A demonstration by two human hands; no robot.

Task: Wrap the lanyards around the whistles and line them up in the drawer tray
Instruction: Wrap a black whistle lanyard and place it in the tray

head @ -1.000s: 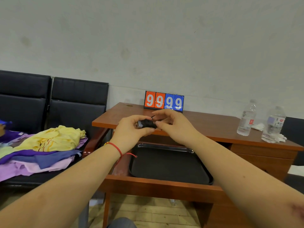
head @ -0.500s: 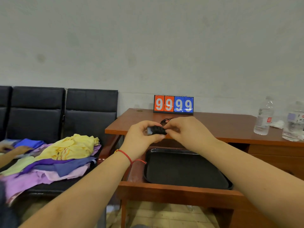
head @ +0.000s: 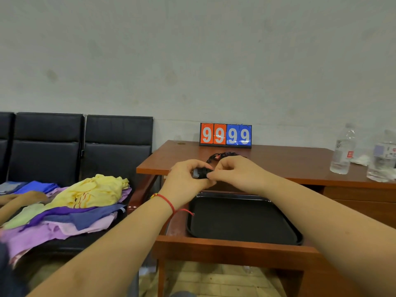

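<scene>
A small whistle [head: 200,173] bound in black lanyard cord is pinched between my two hands above the desk's front edge. My left hand [head: 186,181] grips its left end, where a bit of grey body shows. My right hand [head: 234,174] holds the cord side with thumb and forefinger. Below them lies a black tray [head: 242,220] in the pulled-out wooden drawer [head: 214,247], with nothing in it. A tangle of more black lanyards with a red whistle [head: 222,156] rests on the desktop just behind my right hand.
A flip scoreboard [head: 225,135] reading 9999 stands at the desk's back edge. Two water bottles [head: 342,152] stand at the far right. Black chairs [head: 85,146] on the left carry a pile of coloured bibs [head: 70,202]; another person's hand [head: 23,198] rests there.
The view has shifted so the desk and tray sit further right. My hands have stayed together on the whistle, and the lanyard tangle behind them now shows.
</scene>
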